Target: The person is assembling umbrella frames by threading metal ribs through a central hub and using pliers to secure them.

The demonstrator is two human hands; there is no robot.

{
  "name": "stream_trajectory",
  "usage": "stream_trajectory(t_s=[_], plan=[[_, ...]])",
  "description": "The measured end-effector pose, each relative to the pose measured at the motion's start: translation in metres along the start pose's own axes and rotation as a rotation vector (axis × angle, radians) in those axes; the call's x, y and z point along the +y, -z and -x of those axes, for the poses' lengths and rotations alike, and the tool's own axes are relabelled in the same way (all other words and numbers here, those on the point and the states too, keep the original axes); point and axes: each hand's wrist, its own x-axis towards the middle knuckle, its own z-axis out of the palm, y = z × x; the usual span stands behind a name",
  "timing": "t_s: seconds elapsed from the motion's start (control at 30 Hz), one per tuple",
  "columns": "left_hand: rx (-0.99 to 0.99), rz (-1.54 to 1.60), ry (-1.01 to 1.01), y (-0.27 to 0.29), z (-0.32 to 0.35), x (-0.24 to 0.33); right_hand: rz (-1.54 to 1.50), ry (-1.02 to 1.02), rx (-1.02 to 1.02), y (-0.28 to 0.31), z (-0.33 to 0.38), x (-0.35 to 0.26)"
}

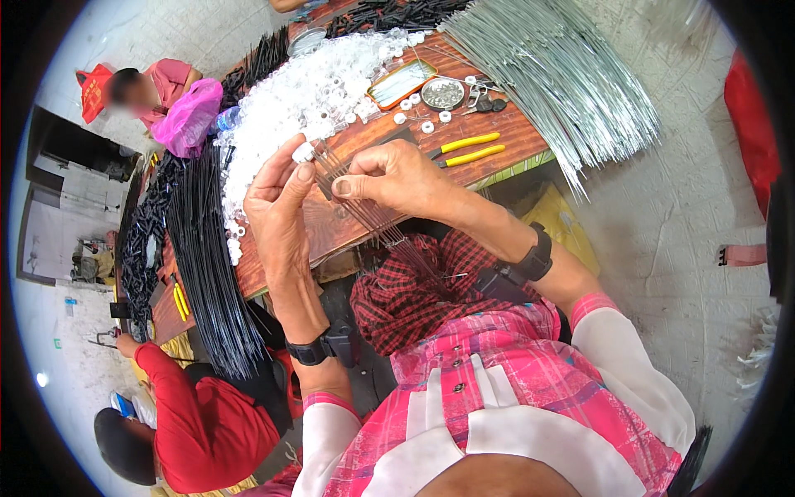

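Note:
Between the thumb and fingers of my left hand [280, 195] is a small white plastic piece [304, 152]. My right hand [402, 178] is closed around a bundle of thin metal rods [373, 219]. The rods slant from the white piece down over the table edge, toward the red-and-black checked cloth [397, 302] on my lap. Their upper ends come close to the piece; I cannot tell whether any pass through it. To the right of my right hand, pliers with yellow handles [470, 149] lie on the wooden table [335, 228].
A large heap of white plastic parts [286, 95] covers the table behind my hands. Long silvery rods [563, 83] overhang its right side, dark rods [203, 248] its left. A round tin [443, 94] and an orange-rimmed tray [402, 84] stand behind the pliers. Two people sit at left.

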Motion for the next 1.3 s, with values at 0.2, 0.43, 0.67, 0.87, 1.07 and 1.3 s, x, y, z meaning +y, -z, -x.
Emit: stream_trajectory(t_s=[0.2, 0.43, 0.67, 0.87, 1.07, 1.3], plan=[[-0.062, 0.011, -0.012, 0.004, -0.003, -0.001, -0.068, -0.058, -0.076, 0.008, 0.002, -0.005], [0.002, -0.059, -0.017, -0.009, -0.006, -0.003, 0.073, -0.019, 0.029, 0.006, 0.006, -0.007], [0.0, -0.087, -0.036, -0.007, -0.007, -0.005, 0.14, -0.017, 0.028, 0.007, 0.002, -0.012], [-0.01, -0.07, -0.032, -0.007, -0.007, -0.007, 0.047, -0.015, -0.005, 0.01, 0.002, -0.004], [-0.037, -0.014, -0.02, -0.002, -0.006, -0.009, 0.007, -0.029, -0.047, 0.012, 0.001, -0.002], [-0.154, 0.082, -0.072, 0.009, -0.009, -0.013, -0.122, -0.103, -0.124, 0.011, 0.002, -0.005]])
